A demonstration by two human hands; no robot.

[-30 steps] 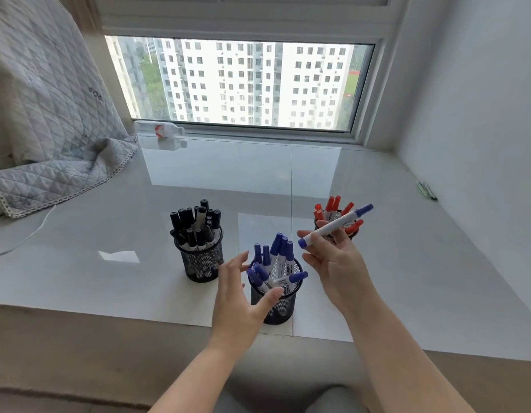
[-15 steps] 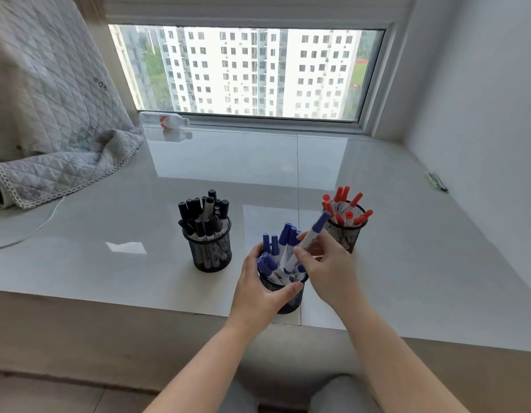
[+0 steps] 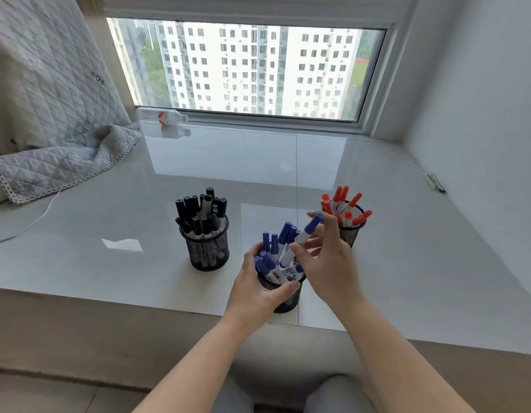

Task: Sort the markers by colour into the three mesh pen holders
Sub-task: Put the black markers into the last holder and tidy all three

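Three black mesh holders stand on the glossy white ledge (image 3: 139,263). The left holder (image 3: 207,253) is full of black markers (image 3: 203,210). The back right holder (image 3: 350,235) has red markers (image 3: 338,198). The near holder (image 3: 288,301) has blue markers (image 3: 273,245). My left hand (image 3: 255,290) grips this near holder round its left side. My right hand (image 3: 329,263) pinches a tilted blue marker (image 3: 309,229) between thumb and fingers. The marker's lower end sits down among the other blue ones, and my other fingers are spread.
A quilted grey cover (image 3: 49,114) drapes over the left of the ledge, with a white cable (image 3: 28,225) below it. A plastic bottle (image 3: 162,116) lies by the window. Two pens (image 3: 434,181) lie near the right wall. The ledge's front edge is just behind my wrists.
My right hand brought the blue marker from above the red holder down into the blue holder. My left hand closed round the blue holder. The view moved closer.
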